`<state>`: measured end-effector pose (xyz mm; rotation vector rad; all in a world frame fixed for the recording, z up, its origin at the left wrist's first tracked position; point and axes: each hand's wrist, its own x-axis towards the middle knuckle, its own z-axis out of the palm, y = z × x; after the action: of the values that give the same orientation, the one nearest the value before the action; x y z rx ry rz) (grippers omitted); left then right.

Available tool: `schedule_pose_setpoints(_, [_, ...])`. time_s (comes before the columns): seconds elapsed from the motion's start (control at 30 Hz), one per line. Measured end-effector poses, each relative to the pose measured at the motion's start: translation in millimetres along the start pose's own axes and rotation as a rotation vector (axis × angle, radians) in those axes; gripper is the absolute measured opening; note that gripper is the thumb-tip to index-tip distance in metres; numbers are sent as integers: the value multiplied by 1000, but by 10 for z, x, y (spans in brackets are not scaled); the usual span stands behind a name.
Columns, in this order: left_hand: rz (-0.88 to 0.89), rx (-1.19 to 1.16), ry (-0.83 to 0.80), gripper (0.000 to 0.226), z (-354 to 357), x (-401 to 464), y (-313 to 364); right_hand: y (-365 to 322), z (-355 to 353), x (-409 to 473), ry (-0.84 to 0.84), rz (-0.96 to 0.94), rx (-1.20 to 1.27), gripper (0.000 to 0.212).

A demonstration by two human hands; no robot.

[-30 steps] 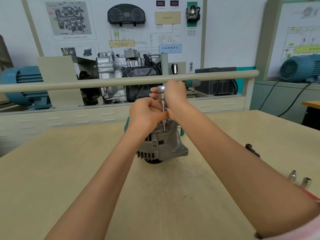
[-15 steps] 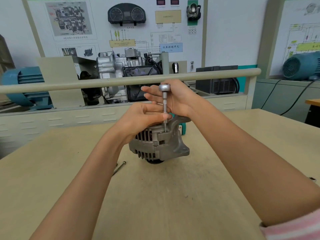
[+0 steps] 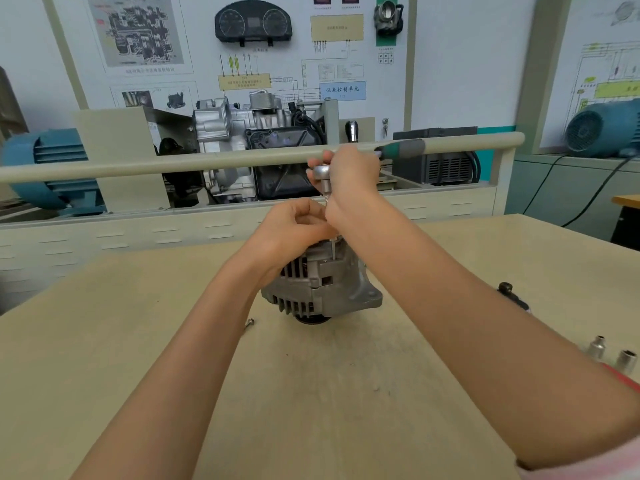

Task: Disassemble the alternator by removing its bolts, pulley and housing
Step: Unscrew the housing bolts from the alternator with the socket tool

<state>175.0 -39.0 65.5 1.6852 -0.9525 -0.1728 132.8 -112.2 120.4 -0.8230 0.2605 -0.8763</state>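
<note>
Alternator [image 3: 322, 289] on table [image 3: 311, 410], sockets [image 3: 611, 353] right.

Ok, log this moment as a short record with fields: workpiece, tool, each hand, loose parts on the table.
workpiece: alternator standing on the table, housing not yet split
tool: ratchet, head above the alternator, green handle pointing right, extension running down to the housing
right hand: grips the ratchet at its head
left hand: fingers curled at the extension, just above the alternator
loose parts: bolt left of the alternator; two sockets at the right; dark part at the right, unclear what
</note>
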Motion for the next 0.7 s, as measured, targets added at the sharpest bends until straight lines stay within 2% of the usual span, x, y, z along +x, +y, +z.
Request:
schedule_pose_setpoints(0.07, [-6,-75,-83,15,-32,-16,-4,-88,-17,33,-61,136,11,15])
schedule_pose_setpoints(0.2, [-27,-171,-146,18,-83,-21,-22,-236,-101,171,-310,466,-85,24])
schedule_pose_setpoints(0.3, [-32,-140,-156,15,-84,-25,-20,-255,-116,260,-426,595,-159,26])
schedule_pose_setpoints(0.4, [-27,-118,-148,13,-74,-28,-26,-273,-128,257,-452,630,-161,28])
schedule_pose_setpoints(0.47, [-25,-113,-115,11,-75,-36,-17,-245,-93,188,-360,562,-126,25])
schedule_pose_setpoints(0.5, [-26,-108,-77,10,-61,-37,-9,-198,-70,142,-256,469,-101,21])
schedule_pose_setpoints(0.6, [-5,9,82,12,23,-23,-12,-12,4,2,97,12,-37,13])
schedule_pose_setpoints(0.63, [0,64,106,13,43,-16,-9,32,19,-18,138,-77,-12,16])
schedule_pose_setpoints(0.7, [-13,59,82,16,41,-6,-13,55,27,-23,116,-69,-15,32])
